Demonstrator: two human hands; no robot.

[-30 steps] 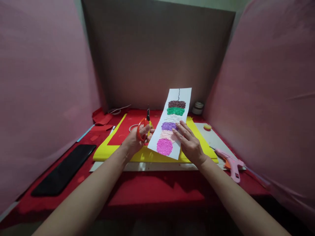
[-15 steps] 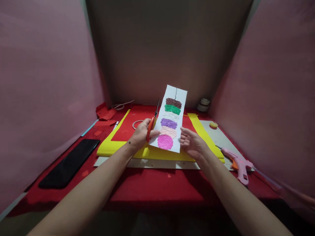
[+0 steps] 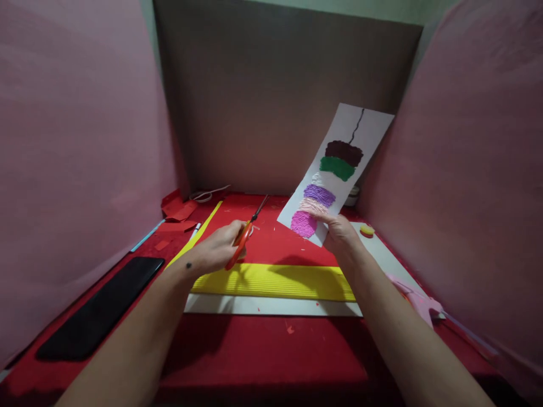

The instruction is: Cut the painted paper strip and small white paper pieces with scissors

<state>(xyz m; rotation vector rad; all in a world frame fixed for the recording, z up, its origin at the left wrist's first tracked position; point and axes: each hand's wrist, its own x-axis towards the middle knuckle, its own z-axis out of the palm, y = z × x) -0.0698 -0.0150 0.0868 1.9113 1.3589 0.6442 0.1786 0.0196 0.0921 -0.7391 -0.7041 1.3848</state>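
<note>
My left hand (image 3: 219, 246) grips orange-handled metal scissors (image 3: 244, 237); my right hand (image 3: 343, 234), white colour-banded paper strip (image 3: 337, 169) at scissors' two o'clock.

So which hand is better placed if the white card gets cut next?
Probably the left hand: it holds the orange-handled scissors, their blades pointing away from the person. The right hand is occupied, gripping the white card near its lower end.
</note>
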